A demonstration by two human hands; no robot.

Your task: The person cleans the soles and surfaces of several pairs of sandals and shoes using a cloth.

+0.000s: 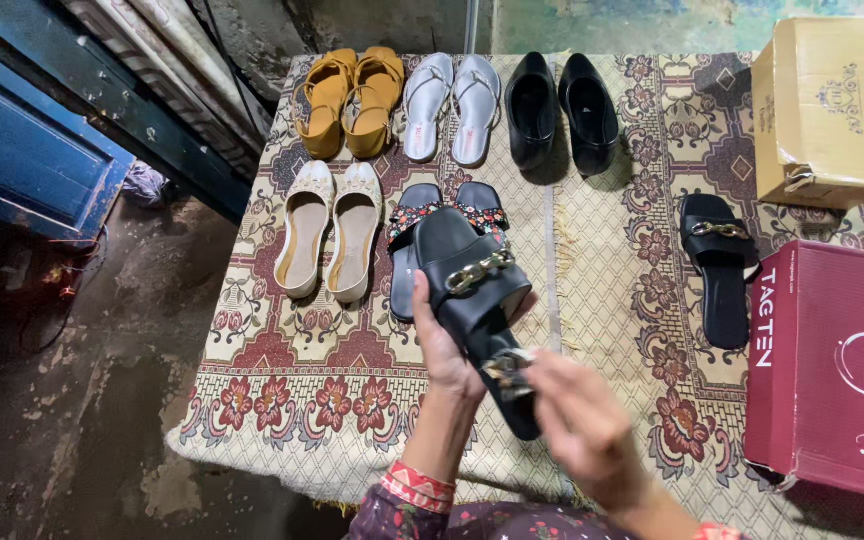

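My left hand grips a black slide sandal with a gold chain strap, holding it tilted above the patterned cloth. My right hand pinches a small crumpled piece of paper or tag at the sandal's heel end; motion blurs it. The matching black sandal lies flat on the cloth to the right.
Rows of shoes lie at the far side: mustard sandals, silver sandals, black flats, cream flats, beaded black slides. A tan cardboard box and a maroon shoe box stand at right. A blue door is at left.
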